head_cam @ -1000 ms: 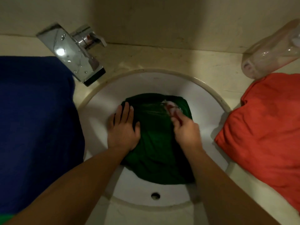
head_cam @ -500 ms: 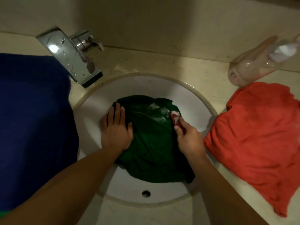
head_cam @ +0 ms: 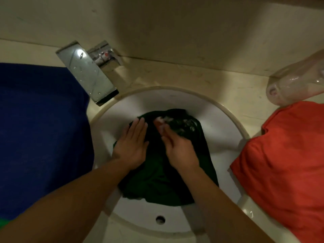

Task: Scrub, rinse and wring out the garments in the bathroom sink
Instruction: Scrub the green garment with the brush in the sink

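Pressing flat with straight fingers, the left hand rests on the green garment, which lies bunched in the middle of the white sink. The right hand sits just beside it at 3 o'clock, its fingertips blurred in suds; whether it pinches anything I cannot tell. A blue garment lies at 9 o'clock of the sink, an orange garment at 3 o'clock, and the faucet at 11 o'clock.
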